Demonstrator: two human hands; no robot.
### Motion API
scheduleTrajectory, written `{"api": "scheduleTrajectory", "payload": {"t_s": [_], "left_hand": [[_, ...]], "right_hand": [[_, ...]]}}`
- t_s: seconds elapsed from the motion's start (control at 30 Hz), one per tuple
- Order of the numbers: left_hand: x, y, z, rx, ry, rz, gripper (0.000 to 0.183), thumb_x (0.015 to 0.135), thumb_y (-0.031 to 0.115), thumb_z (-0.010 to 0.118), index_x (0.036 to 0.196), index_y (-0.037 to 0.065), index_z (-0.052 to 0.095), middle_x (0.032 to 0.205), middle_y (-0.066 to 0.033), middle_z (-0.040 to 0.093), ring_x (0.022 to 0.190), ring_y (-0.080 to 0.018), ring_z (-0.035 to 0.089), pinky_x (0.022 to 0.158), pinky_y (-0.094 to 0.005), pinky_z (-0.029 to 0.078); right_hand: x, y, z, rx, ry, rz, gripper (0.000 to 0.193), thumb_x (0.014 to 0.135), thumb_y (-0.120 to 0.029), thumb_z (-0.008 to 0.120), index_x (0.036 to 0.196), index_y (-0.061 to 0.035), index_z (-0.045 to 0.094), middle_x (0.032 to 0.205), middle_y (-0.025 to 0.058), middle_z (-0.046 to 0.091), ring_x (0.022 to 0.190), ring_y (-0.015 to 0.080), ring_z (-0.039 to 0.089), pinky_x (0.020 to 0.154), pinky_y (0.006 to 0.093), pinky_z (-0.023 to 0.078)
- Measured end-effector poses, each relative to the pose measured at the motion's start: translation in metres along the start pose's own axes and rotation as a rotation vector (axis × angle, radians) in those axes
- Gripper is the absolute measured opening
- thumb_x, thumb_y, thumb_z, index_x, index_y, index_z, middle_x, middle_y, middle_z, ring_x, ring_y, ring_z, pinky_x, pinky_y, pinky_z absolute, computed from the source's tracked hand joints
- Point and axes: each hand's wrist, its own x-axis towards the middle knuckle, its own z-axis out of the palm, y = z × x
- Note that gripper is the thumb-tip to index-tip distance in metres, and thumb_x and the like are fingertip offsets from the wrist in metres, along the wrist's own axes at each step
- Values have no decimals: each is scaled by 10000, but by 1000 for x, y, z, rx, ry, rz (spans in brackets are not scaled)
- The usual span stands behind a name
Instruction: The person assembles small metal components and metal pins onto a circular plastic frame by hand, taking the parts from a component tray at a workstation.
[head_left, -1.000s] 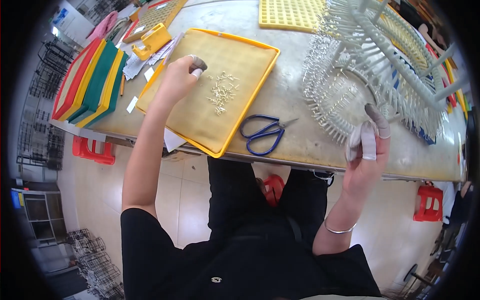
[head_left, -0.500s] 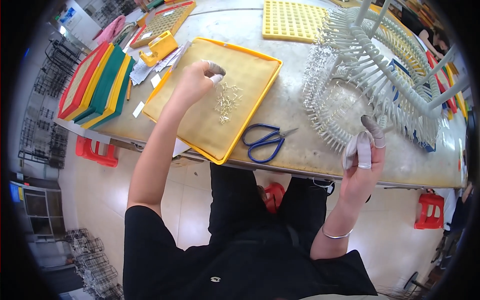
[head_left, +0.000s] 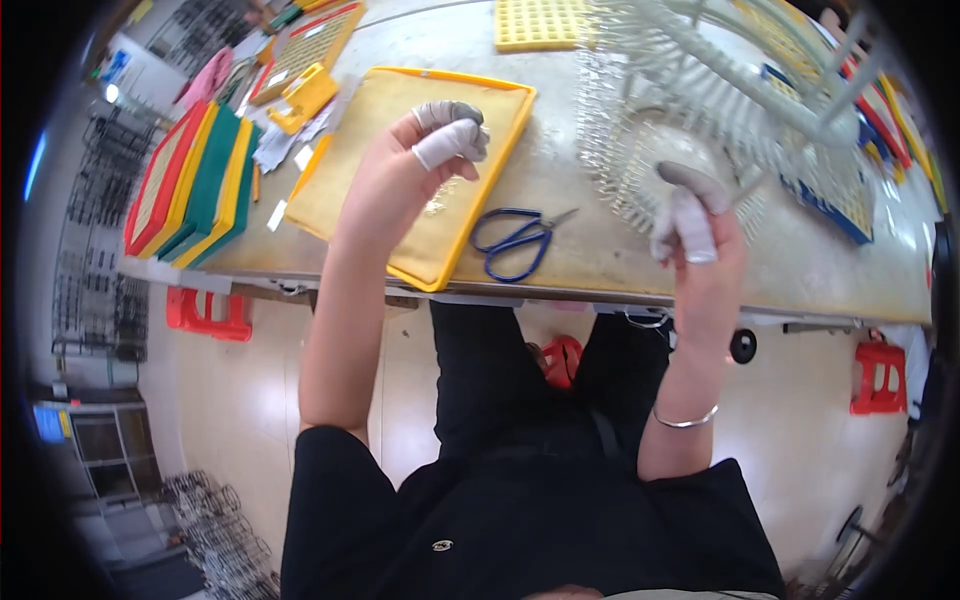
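My left hand (head_left: 425, 150) is raised over the right part of a yellow-rimmed tray (head_left: 345, 150), white and grey finger cots on its fingers. Its thumb and fingertips are pinched together; what they hold is too small to make out. Small pale metal pieces (head_left: 438, 203) lie on the tray, partly hidden behind that hand. My right hand (head_left: 703, 225), also in finger cots, is near a large white rack (head_left: 740, 75) hung with many small prongs. Thumb and middle finger press together there, the index finger reaching forward; anything between them cannot be seen.
Blue-handled scissors (head_left: 520, 243) lie between the tray and the rack. Red, yellow and green trays (head_left: 195, 185) stand stacked at the left, near a yellow tape dispenser (head_left: 303, 98). A yellow grid tray (head_left: 540, 25) lies at the back; a red stool (head_left: 880, 378) stands at right.
The view has shifted. My left hand has risen from the small pieces and moved right over the tray. My right hand has moved slightly forward, closer to the rack.
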Motion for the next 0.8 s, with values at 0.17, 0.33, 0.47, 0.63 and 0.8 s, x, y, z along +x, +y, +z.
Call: {"api": "scheduleTrajectory", "payload": {"t_s": [0.17, 0.33, 0.47, 0.63, 0.8], "left_hand": [[-30, -6, 73, -220, -69, 70, 156, 801, 43, 635, 946, -11, 606, 844, -42, 602, 661, -99, 538, 631, -223, 439], [-33, -27, 98, -282, -69, 46, 146, 805, 26, 626, 948, 3, 610, 857, -31, 609, 692, -86, 522, 645, -225, 432], [-30, -35, 108, -291, -104, 37, 138, 807, 24, 625, 943, 8, 609, 869, -30, 611, 698, -85, 522, 648, -224, 434], [-33, -31, 112, -121, -75, 112, 156, 812, 3, 611, 966, -8, 589, 912, -41, 617, 756, -78, 544, 706, -238, 448], [-35, -20, 105, 10, 10, 279, 164, 817, -12, 597, 980, -8, 585, 968, -47, 607, 835, -81, 543, 724, -243, 446]], "right_hand": [[-4, -8, 7, -7, -58, 94, 190, 870, -108, 579, 1039, -27, 612, 696, -27, 545, 602, 17, 475, 519, 163, 388], [-3, -12, 3, 56, -62, 156, 183, 860, -120, 609, 1003, -6, 617, 681, -26, 548, 576, 22, 476, 513, 170, 391], [-3, -14, -1, 58, -45, 186, 156, 847, -112, 625, 952, 3, 615, 674, -19, 553, 566, 27, 479, 505, 172, 390], [0, -17, -1, -5, -33, 212, 146, 838, -94, 629, 938, 11, 607, 682, -19, 561, 570, 28, 474, 505, 174, 380], [-1, -17, 1, -52, -23, 205, 155, 836, -89, 629, 949, 14, 605, 693, -24, 565, 582, 21, 460, 513, 175, 374]]}}
